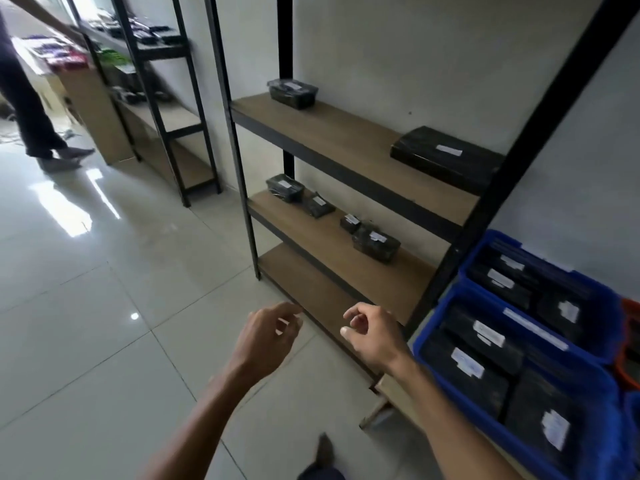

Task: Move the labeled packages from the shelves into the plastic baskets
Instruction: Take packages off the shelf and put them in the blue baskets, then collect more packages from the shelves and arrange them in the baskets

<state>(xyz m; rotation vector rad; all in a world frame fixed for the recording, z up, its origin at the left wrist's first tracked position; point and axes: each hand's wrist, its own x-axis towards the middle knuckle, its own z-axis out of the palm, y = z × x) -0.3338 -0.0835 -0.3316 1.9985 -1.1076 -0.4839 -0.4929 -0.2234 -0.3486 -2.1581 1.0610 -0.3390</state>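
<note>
Two empty hands, the left hand (pixel 268 336) and the right hand (pixel 372 336), float with loose fingers over the floor (pixel 104 306). Black packages (pixel 446 157) with white labels sit on the shelves (pixel 346 140). More fill the blue baskets (pixel 512 317) on the right.

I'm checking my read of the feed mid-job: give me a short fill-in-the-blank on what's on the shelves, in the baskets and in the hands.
1. The upper shelf of the near rack holds ____ labeled packages.
2. The baskets that already hold packages are ____ in colour.
3. The left hand and the right hand both hold ____.
4. The large flat package lies at the ____ end of the upper shelf.

Missing words: two; blue; nothing; right
</note>
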